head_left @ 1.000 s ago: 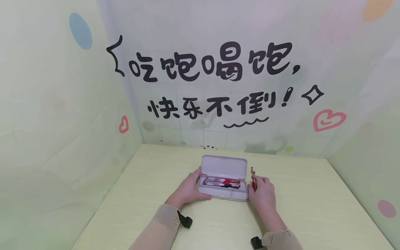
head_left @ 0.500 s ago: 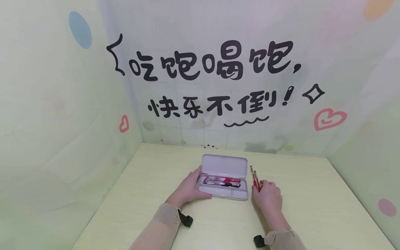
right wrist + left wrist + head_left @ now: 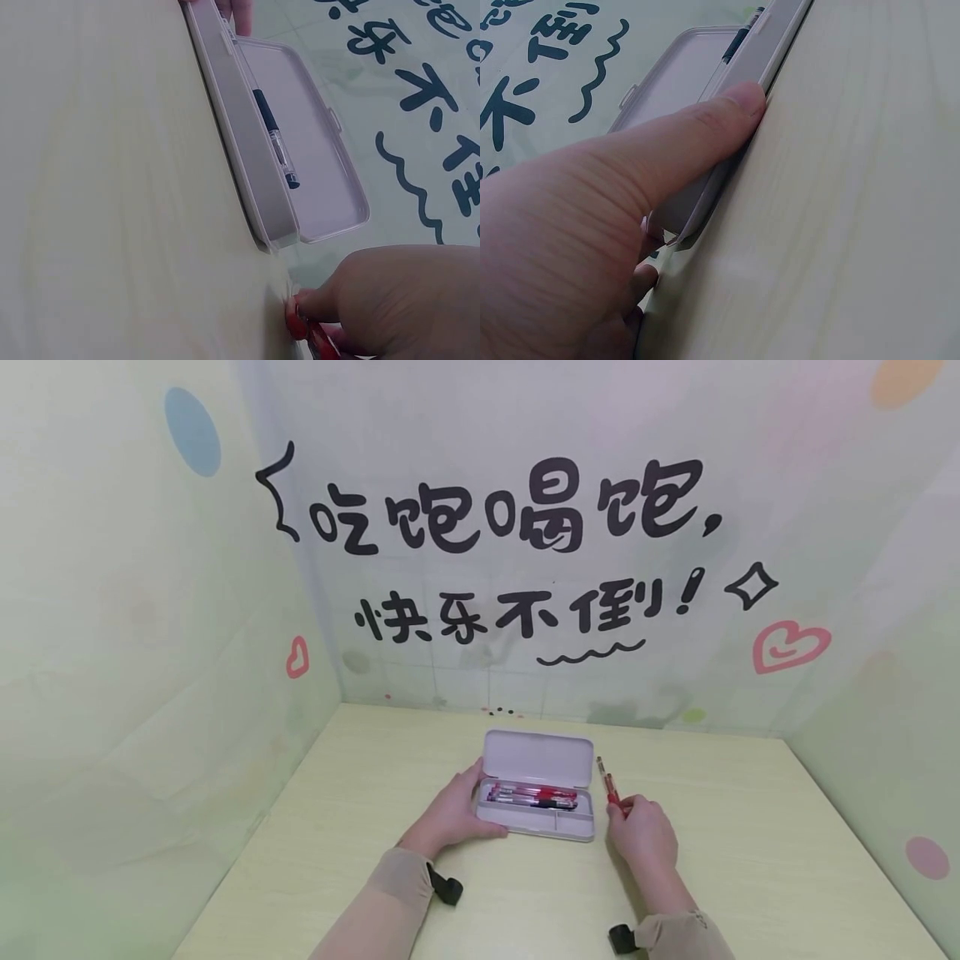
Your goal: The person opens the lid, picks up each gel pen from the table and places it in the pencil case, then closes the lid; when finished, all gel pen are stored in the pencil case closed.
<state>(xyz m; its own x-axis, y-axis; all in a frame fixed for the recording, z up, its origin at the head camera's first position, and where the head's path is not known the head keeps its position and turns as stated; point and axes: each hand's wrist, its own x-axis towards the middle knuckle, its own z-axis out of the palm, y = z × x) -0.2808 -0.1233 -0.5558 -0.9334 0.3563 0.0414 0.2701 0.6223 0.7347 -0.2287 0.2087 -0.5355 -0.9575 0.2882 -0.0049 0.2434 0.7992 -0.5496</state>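
Note:
A pale lilac pencil case (image 3: 517, 820) lies on the table with its lid (image 3: 538, 758) raised at the back. Several pens (image 3: 534, 797) with red, pink and black parts rest in its rear compartment. My left hand (image 3: 450, 817) grips the case's left end, thumb along the front wall and fingers behind. To the right of the case, my right hand (image 3: 643, 833) holds red pens (image 3: 609, 786), their tips pointing away from me; at least two show. Seen from the right wrist, a red pen end (image 3: 297, 321) pokes out beside the thumb, and a black-gripped pen (image 3: 274, 139) shows over the case's wall.
The case's front section has a small divider (image 3: 557, 821). Behind the pale wooden table (image 3: 390, 760) stands a printed backdrop (image 3: 480, 685) with dark lettering, and fabric walls close both sides. A black camera strap piece (image 3: 447, 891) sits at each wrist.
My right hand has moved from the case's right edge a little to the right, carrying the red pens. More recently the pens have tilted slightly leftward. The left hand and the case stay put.

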